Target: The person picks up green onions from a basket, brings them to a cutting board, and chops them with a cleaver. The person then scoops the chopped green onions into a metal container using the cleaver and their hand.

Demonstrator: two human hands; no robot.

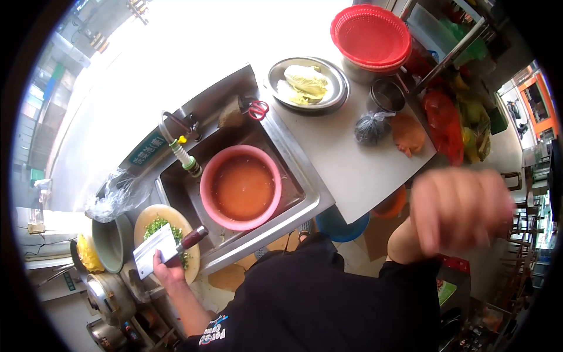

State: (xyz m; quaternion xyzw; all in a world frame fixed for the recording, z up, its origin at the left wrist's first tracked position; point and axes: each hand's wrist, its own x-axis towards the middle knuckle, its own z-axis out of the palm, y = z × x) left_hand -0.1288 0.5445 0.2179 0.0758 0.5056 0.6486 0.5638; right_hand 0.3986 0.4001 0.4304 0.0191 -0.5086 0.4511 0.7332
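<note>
My left hand [168, 271] grips a cleaver [153, 251] by its wide blade, and the dark handle points up and to the right. The cleaver is above a round chopping board [192, 226], partly hiding it. Chopped greens [155, 224] lie on the board around the blade. My right hand [460, 211] is raised close to the camera at the right, away from the counter. Its fingers are smeared by motion, and I see no object in it.
A pink basin [206, 206] of reddish-brown liquid stands in the metal sink [293, 176] beside a tap [186, 159]. On the white counter [334, 146] are cabbage [306, 82] on a metal plate, red baskets [372, 35] and a knotted plastic bag [370, 130]. A grey-green tub [111, 243] stands left of the board.
</note>
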